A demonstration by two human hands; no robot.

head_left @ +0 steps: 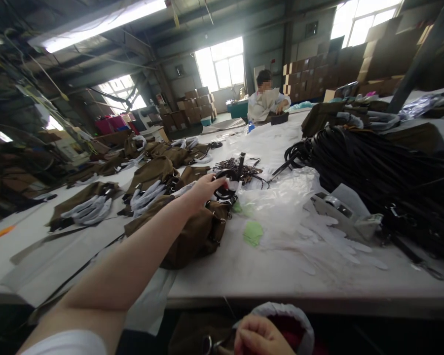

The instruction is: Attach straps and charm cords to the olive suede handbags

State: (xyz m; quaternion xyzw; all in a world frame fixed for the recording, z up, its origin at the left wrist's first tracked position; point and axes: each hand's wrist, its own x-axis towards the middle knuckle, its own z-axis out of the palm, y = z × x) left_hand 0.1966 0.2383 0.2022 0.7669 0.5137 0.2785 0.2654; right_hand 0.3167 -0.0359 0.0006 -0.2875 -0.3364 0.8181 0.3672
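My left hand (206,190) reaches far out over the table, its fingers closed at the edge of a coiled black strap (225,192). A white and red bit shows by the fingertips. Just below that arm lies a brown bag (192,241) with metal fittings. Low at the front edge, my right hand (261,337) has its fingers curled together; what they hold, if anything, is hidden. Beside it are a handle wrapped in pale grey (305,325) and a metal ring (207,344) on another brown bag (185,333), which hangs below the tabletop.
More brown bags with wrapped handles (91,209) lie to the left. A large heap of black straps (377,167) fills the right, near a metal tape dispenser (336,207). Clear plastic (288,192) and green scraps (253,232) lie mid-table. A co-worker (268,101) is across the table.
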